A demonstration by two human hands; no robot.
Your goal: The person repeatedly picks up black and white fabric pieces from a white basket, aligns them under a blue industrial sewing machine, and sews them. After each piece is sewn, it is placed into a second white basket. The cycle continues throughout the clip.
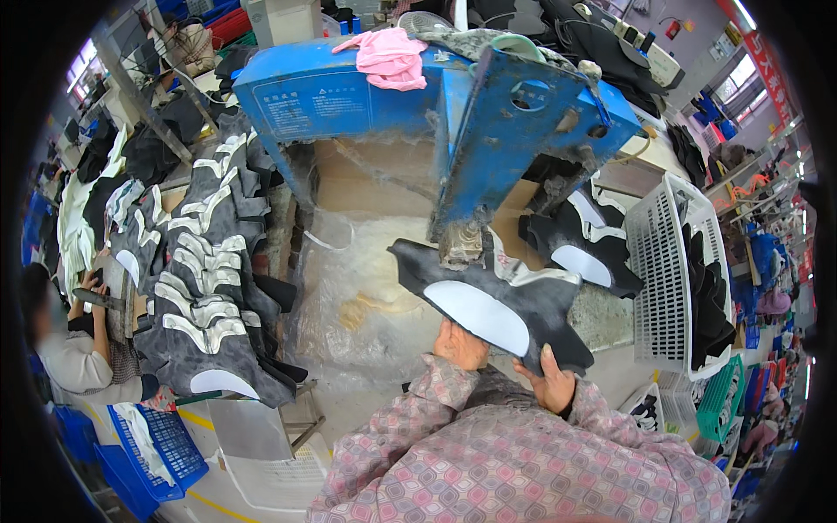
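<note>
- Left hand (460, 344) gripping the near edge of a dark shoe upper piece (497, 301), fingers curled under it, knuckles toward the camera.
- Right hand (551, 383) pinching the same piece at its lower right corner, thumb on top of the dark material.
- Shoe upper piece held up flat between both hands, black with a pale grey oval panel in its middle and a grey trim strip along the far side; far edge tucked under the metal head (462, 244) of the blue machine (418, 96).
- Contact between piece and metal head probably touching, though fuzz and grime blur that spot.
- Pink cloth (390, 57) lying crumpled on top of the blue machine.
- Another black piece with a pale oval (580, 257) resting just right of the machine, on the bench (602, 318).
- White plastic basket (663, 270) at the right, upright, with dark pieces inside.
- Tall overlapping stack of grey-and-black uppers (209, 279) at the left, well apart from the hands.
- Clear crumpled plastic sheet (366, 296) between stack and machine.
- Blue crate (161, 449) low at the left, white scraps in it.
- Another person (65, 349) at the far left edge, working on their own dark material.
- Pink patterned sleeves (523, 462) along the lower edge.
</note>
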